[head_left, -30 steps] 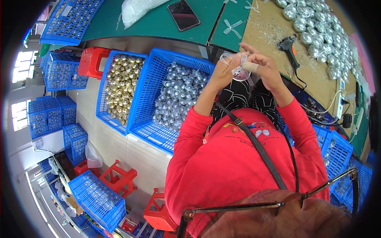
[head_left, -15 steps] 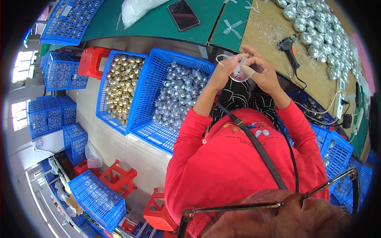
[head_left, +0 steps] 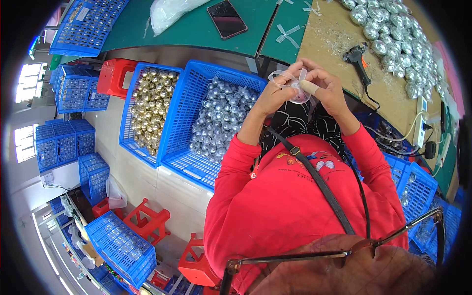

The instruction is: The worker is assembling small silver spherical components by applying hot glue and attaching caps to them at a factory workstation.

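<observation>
One ball ornament [head_left: 299,98] sits over the lap [head_left: 282,120], just off the counter's [head_left: 322,46] front edge; the left hand [head_left: 274,99] and right hand [head_left: 329,94] (a tan wrap on that thumb) each pinch it in their grip. Leftward, open green surface separates edge from smartphone [head_left: 227,19], while a blue crate [head_left: 184,110] crowds the left hand's side.

This is a workshop — blue crates [head_left: 183,105] of baubles [head_left: 216,123], a glue gun [head_left: 360,66].
</observation>
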`<state>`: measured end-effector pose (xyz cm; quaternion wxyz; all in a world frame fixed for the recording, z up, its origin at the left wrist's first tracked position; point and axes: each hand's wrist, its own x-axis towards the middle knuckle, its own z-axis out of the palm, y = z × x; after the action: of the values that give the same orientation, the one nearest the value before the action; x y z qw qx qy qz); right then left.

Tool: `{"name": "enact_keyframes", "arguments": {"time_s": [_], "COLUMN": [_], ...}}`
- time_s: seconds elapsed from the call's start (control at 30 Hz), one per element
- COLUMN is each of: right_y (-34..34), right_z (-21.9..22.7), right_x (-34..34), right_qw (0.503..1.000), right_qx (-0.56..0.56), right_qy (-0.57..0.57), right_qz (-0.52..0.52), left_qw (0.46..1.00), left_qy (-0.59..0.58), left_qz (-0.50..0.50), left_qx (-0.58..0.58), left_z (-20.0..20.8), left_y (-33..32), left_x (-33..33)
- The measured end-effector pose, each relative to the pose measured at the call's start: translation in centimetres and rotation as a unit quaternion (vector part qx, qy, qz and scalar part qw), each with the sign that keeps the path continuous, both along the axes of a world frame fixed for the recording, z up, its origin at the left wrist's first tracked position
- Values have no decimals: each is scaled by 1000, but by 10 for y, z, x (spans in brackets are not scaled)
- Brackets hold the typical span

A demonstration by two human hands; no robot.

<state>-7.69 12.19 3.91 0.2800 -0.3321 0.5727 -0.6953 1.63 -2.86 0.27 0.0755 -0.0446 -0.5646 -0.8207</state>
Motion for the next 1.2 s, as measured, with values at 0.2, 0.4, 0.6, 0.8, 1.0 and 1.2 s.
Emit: {"name": "enact_keyframes", "arguments": {"time_s": [0.2, 0.4, 0.6, 0.8, 1.0, 1.2], "right_y": [-1, -5, -6, 11, 12, 8], "right_z": [-2, -4, -16, 0, 5, -8], "right_x": [1, 5, 2, -7, 16, 26], "right_qw": [999, 997, 989, 957, 988, 988], "right_qx": [-13, -4, 21, -9, 129, 145], "right_qy": [-31, -77, -124, -286, 49, 58], "right_qz": [-2, -23, -77, 50, 74, -8], "left_qw": [1000, 999, 999, 995, 993, 956], "left_qy": [-5, -7, -16, 27, 13, 55], "left_qz": [0, -25, -27, -1, -46, -77], "left_qx": [-27, 45, -42, 95, 110, 278], "left_z": [5, 5, 3, 5, -17, -27], "left_y": [-1, 2, 0, -4, -13, -4], "left_x": [3, 5, 8, 4, -1, 1]}}
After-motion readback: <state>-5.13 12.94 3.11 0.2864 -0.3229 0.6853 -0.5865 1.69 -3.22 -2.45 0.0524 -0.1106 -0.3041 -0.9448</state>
